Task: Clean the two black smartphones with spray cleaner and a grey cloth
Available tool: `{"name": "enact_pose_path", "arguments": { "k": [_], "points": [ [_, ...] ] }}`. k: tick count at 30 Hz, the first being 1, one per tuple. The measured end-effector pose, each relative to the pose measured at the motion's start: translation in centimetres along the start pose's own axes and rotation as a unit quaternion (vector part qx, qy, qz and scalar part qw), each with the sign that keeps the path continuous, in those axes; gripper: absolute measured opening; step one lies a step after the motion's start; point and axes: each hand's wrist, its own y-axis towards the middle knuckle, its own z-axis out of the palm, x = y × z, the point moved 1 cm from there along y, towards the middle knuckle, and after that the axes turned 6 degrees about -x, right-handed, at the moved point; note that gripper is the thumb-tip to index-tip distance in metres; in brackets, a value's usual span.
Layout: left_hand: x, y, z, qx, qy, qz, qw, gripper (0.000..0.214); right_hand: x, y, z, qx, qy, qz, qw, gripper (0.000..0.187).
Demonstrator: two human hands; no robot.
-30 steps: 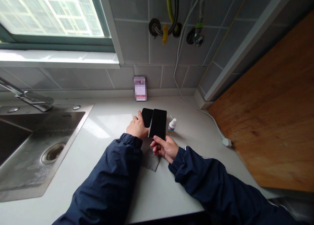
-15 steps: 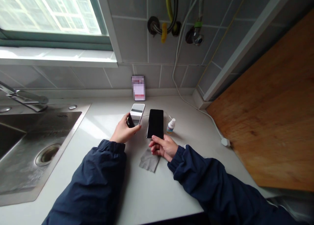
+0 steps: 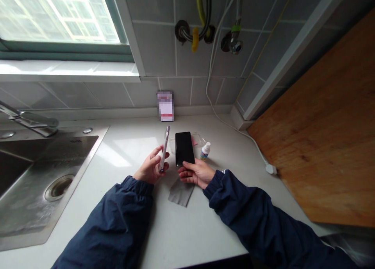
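L hand (image 3: 150, 169): pale smartphone (image 3: 164, 148) held edge-on, just left of black smartphone (image 3: 184, 148), fingers (image 3: 165, 155) pinching its long sides. R hand (image 3: 197, 173): fingers (image 3: 185, 171) pressed together, pinching black smartphone's lower edge, above desk (image 3: 175, 237).

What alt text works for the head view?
Over a white countertop, the left hand holds a silver-edged smartphone edge-on, while the right hand touches the lower edge of a black smartphone. A grey cloth lies below them; a small white bottle stands beside.
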Motion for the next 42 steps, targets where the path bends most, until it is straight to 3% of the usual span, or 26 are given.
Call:
{"name": "enact_pose_path", "arguments": {
  "k": [5, 12, 17, 22, 24, 28, 30, 42],
  "points": [
    [0.2, -0.4, -0.1, -0.026, -0.009, 0.028, 0.999, 0.084, -0.6, -0.5, 0.0, -0.027, 0.003, -0.032, 0.999, 0.035],
    [-0.2, -0.5, 0.6, 0.000, -0.059, -0.005, 0.998, 0.076, -0.7, -1.6, 0.5, -0.031, -0.012, -0.065, 0.997, 0.070],
    [0.1, -0.3, 1.1, -0.006, -0.050, 0.009, 0.999, 0.073, -0.6, -1.8, 0.5, -0.030, -0.004, -0.087, 0.996, 0.112],
    [0.5, -0.3, 1.3, 0.006, -0.030, 0.015, 0.999, 0.069, -1.3, -1.7, 0.5, -0.028, -0.017, -0.117, 0.993, 0.126],
    [0.5, -0.3, 1.3, 0.007, -0.029, 0.020, 0.999, 0.067, -1.8, -1.6, 0.4, -0.027, -0.063, -0.169, 0.983, 0.118],
    [0.5, -0.2, 1.3, 0.008, -0.020, 0.026, 0.999, 0.065, -2.2, -2.0, 0.3, -0.043, -0.141, -0.285, 0.947, 0.054],
    [0.6, -0.2, 1.4, 0.009, -0.016, 0.027, 0.999, 0.064, -2.1, -2.3, 0.2, -0.058, -0.150, -0.313, 0.936, 0.042],
    [1.0, 0.2, 1.3, 0.044, -0.032, 0.016, 0.998, 0.066, -1.7, -2.9, -0.6, -0.098, -0.192, -0.381, 0.899, 0.056]
  ]
}}
